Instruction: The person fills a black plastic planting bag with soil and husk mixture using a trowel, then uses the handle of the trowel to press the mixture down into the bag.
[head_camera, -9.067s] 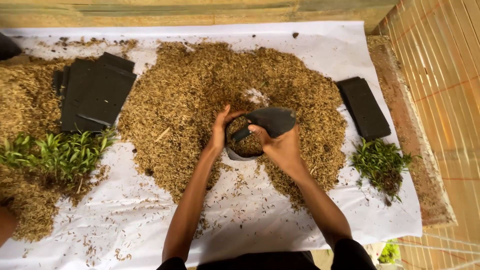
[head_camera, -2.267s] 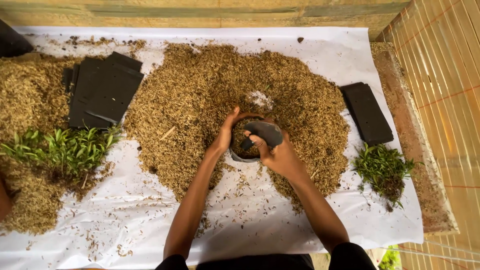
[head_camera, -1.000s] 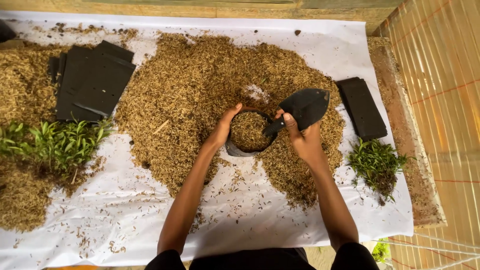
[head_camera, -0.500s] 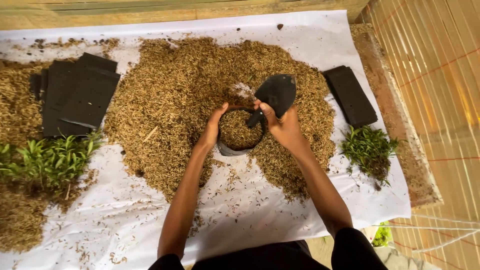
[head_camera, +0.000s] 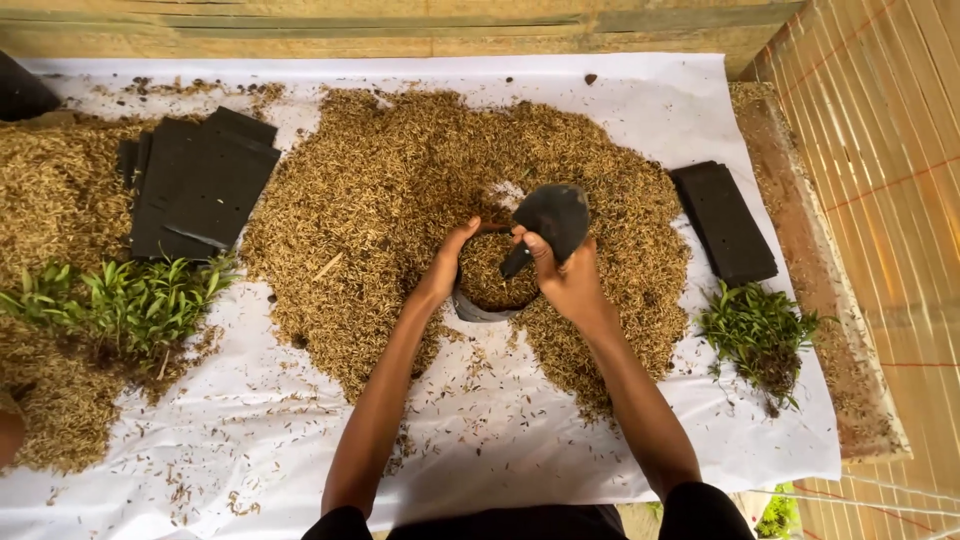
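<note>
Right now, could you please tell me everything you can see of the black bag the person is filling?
The black bag is a small round pouch of thin, soft plastic, standing upright and open in the husk pile. It is filled nearly to its rim with brown husks. The left hand grips its left rim; the right hand holds a dark trowel over its right edge.

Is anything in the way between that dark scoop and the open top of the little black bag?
Nothing visible. The right hand holds the scoop just above the far rim of the black bag, whose mouth the left hand holds open. Only husks already inside lie below it.
</note>
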